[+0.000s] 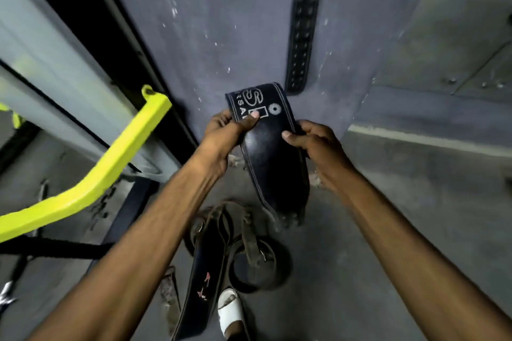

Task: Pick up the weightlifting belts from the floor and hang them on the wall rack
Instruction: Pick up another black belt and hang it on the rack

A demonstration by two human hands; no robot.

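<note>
I hold a wide black leather belt with white stitching and white lettering in front of the grey wall. My left hand grips its left edge with the thumb on the lettering. My right hand grips its right edge. The belt's lower end hangs down toward the floor. A narrow black studded belt hangs on the wall above it; its top is out of view. On the floor below lie another black belt with red marks and worn brownish straps with metal rings.
A yellow metal bar of gym equipment juts out at the left beside a grey frame. A foot in a white sandal stands by the floor belts. A grey concrete floor stretches right.
</note>
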